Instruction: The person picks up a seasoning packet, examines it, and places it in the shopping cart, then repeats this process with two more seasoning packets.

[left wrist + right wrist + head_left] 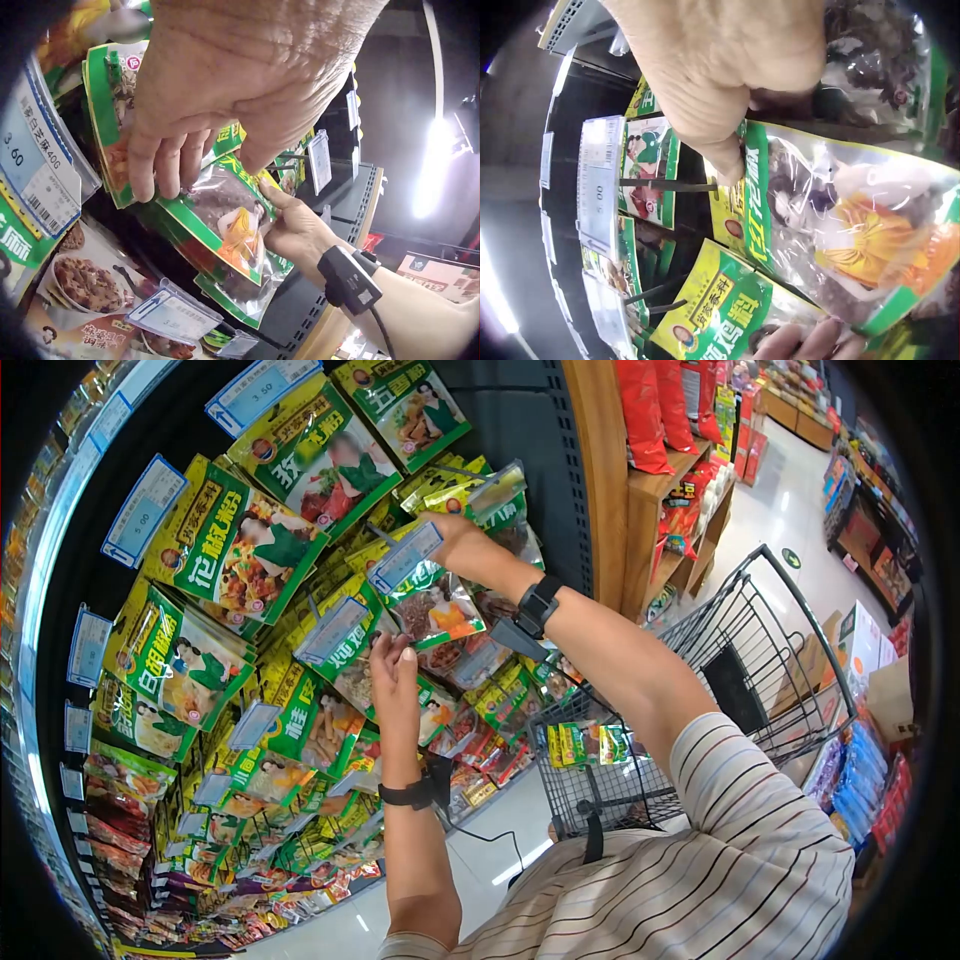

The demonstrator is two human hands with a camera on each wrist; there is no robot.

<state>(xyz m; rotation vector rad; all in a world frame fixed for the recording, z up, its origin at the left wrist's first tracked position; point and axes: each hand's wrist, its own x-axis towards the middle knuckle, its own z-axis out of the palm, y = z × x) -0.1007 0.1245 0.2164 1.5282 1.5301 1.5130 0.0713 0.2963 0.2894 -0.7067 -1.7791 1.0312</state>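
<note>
Right hand (455, 532) pinches hanging spice packet (437, 612)

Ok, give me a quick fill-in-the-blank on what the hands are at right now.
The right grip pinches a clear spice packet with a ____ border.
The price tag beside the left grip reads ____.
The wire shopping cart stands on the person's ____ side.
Missing words: green; 3.60; right.
</note>
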